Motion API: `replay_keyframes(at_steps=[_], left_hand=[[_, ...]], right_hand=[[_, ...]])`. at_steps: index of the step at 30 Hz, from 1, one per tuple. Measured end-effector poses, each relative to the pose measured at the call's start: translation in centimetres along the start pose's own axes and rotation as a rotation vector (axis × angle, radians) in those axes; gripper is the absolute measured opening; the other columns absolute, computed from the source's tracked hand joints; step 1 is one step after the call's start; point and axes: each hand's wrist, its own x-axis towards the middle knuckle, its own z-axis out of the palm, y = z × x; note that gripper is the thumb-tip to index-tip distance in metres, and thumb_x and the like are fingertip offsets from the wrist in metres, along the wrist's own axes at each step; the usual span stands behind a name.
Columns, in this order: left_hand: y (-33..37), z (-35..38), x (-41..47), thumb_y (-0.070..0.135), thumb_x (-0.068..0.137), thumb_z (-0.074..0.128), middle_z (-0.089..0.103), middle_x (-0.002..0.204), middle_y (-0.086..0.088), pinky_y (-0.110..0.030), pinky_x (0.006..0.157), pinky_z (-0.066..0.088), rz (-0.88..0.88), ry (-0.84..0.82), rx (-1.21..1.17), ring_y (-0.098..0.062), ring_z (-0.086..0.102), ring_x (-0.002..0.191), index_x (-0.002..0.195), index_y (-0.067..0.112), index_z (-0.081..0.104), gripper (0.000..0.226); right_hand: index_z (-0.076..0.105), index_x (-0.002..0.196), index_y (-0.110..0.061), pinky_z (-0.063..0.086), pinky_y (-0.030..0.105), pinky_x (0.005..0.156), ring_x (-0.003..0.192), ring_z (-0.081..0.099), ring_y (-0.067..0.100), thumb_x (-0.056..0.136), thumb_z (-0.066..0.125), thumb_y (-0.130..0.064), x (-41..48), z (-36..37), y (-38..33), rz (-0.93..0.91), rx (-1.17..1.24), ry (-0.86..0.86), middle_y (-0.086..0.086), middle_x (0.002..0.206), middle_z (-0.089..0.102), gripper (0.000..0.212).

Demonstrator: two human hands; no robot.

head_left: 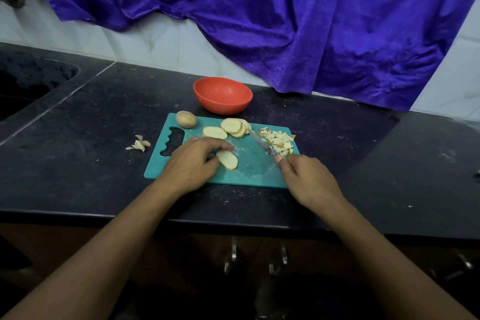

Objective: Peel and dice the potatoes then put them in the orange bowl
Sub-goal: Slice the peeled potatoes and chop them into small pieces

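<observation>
Resting on the teal cutting board, the left hand pinched one potato slice between thumb and fingers, while the right hand was closed around a knife whose blade pointed toward the far slices. Further slices lay mid-board, diced pieces at its right edge, and a whole unpeeled potato at its far left corner. The orange bowl stood just behind the board on the dark counter, with peel scraps to the left.

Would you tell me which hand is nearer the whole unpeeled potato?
Left. The left hand lies just below the whole potato; the right hand, holding the knife, is farther right.
</observation>
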Motion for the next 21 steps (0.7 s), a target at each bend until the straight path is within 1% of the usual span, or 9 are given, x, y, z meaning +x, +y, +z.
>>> replay_keyframes(at_steps=[1,2,4,5,6,10,15,19,21], left_hand=[[0.1,0.1,0.0,0.022,0.093,0.062,0.063,0.125,0.016,-0.035,0.084,0.044,-0.005,0.019,0.013,-0.012,0.056,0.107,0.128,0.039,0.067,0.039],[0.4,0.3,-0.1,0.033,0.093,0.065,0.061,0.126,0.013,-0.036,0.09,0.046,-0.023,0.035,0.03,-0.014,0.056,0.113,0.13,0.036,0.065,0.037],[0.9,0.7,0.0,0.058,0.086,0.069,0.057,0.124,0.007,-0.04,0.096,0.047,-0.073,0.054,0.083,-0.015,0.054,0.116,0.13,0.031,0.061,0.052],[1.1,0.9,0.0,0.065,0.081,0.07,0.057,0.122,0.006,-0.041,0.096,0.047,-0.085,0.056,0.113,-0.016,0.054,0.116,0.128,0.03,0.061,0.059],[1.3,1.1,0.1,0.068,0.079,0.071,0.057,0.12,0.006,-0.041,0.096,0.047,-0.084,0.063,0.133,-0.017,0.054,0.115,0.126,0.03,0.061,0.061],[1.3,1.1,0.1,0.066,0.077,0.075,0.06,0.118,0.008,-0.04,0.095,0.047,-0.076,0.081,0.102,-0.016,0.054,0.114,0.121,0.03,0.064,0.057],[1.2,0.8,-0.2,0.061,0.079,0.077,0.063,0.123,0.011,-0.036,0.096,0.045,-0.054,0.089,0.054,-0.013,0.053,0.117,0.124,0.03,0.064,0.057],[1.1,0.5,-0.4,0.059,0.079,0.078,0.063,0.123,0.013,-0.036,0.093,0.047,-0.049,0.078,0.028,-0.011,0.053,0.112,0.125,0.032,0.064,0.055],[1.1,0.6,-0.4,0.058,0.08,0.077,0.063,0.123,0.014,-0.036,0.092,0.047,-0.044,0.079,0.038,-0.011,0.053,0.112,0.125,0.033,0.064,0.053]], right_hand=[[0.06,0.079,-0.024,0.039,0.032,0.053,0.061,0.056,0.012,0.107,0.037,-0.053,-0.2,0.2,-0.2,-0.007,0.012,-0.012,-0.002,0.071,0.061,0.047],[0.06,0.079,-0.024,0.038,0.031,0.053,0.061,0.056,0.012,0.107,0.037,-0.054,-0.4,0.3,-0.4,-0.015,0.021,-0.019,-0.002,0.07,0.06,0.047],[0.06,0.079,-0.023,0.04,0.034,0.054,0.061,0.056,0.013,0.107,0.037,-0.056,-0.7,0.6,-0.8,-0.033,0.035,-0.025,-0.002,0.07,0.06,0.049],[0.06,0.079,-0.023,0.042,0.035,0.055,0.061,0.057,0.014,0.107,0.036,-0.056,-0.7,0.8,-1.0,-0.042,0.041,-0.025,-0.002,0.069,0.06,0.05],[0.06,0.079,-0.022,0.043,0.036,0.055,0.061,0.057,0.015,0.107,0.036,-0.056,-0.8,0.9,-1.1,-0.051,0.047,-0.024,-0.001,0.069,0.06,0.05],[0.06,0.081,-0.022,0.047,0.041,0.059,0.064,0.059,0.016,0.107,0.036,-0.056,-1.0,0.8,-1.4,-0.058,0.07,-0.035,0.0,0.072,0.061,0.049],[0.062,0.086,-0.023,0.052,0.043,0.063,0.07,0.063,0.017,0.108,0.034,-0.054,-0.3,0.0,-0.6,0.049,0.063,0.018,-0.002,0.081,0.067,0.047],[0.063,0.09,-0.02,0.049,0.04,0.06,0.072,0.063,0.018,0.108,0.036,-0.049,0.7,-0.1,0.7,0.141,0.083,0.044,-0.001,0.086,0.068,0.044],[0.064,0.095,-0.017,0.045,0.037,0.059,0.074,0.062,0.018,0.109,0.037,-0.045,1.1,-0.1,1.5,0.201,0.093,0.079,0.001,0.089,0.067,0.04]])
